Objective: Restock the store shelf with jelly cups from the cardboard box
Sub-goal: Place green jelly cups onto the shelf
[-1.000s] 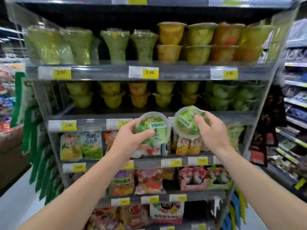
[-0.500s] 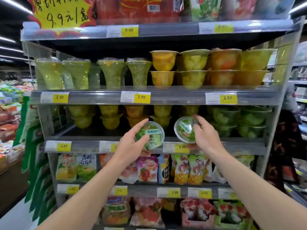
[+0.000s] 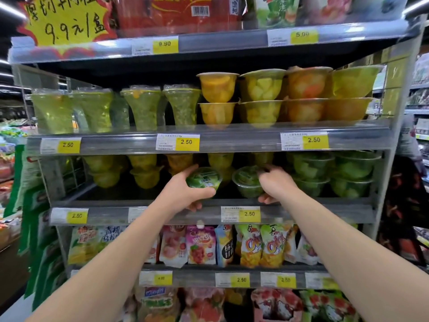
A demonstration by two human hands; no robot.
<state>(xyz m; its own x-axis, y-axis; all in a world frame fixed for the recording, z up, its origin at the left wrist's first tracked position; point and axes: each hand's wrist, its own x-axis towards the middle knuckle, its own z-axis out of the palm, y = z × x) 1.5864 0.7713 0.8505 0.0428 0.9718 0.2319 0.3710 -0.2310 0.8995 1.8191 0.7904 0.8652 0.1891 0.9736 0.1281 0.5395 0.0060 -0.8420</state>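
**Two green jelly cups held at the middle shelf**

The shelf unit (image 3: 209, 142) fills the frame. Its upper tier carries tall green cups on the left and stacked yellow and orange fruit cups (image 3: 262, 98) on the right. On the tier below, yellow cups sit at the left and stacked green cups (image 3: 332, 173) at the right, leaving a dark gap at centre. Snack pouches (image 3: 250, 245) hang along the lower part of the frame, and a yellow price sign (image 3: 67, 19) occupies the upper left.

At centre, the left hand (image 3: 183, 191) grips the left jelly cup (image 3: 204, 181), tilted with its labelled lid toward the camera. Just beside it, the right hand (image 3: 276, 184) curls round the right jelly cup (image 3: 248, 183), upright, lid upward, over the shelf's front lip.
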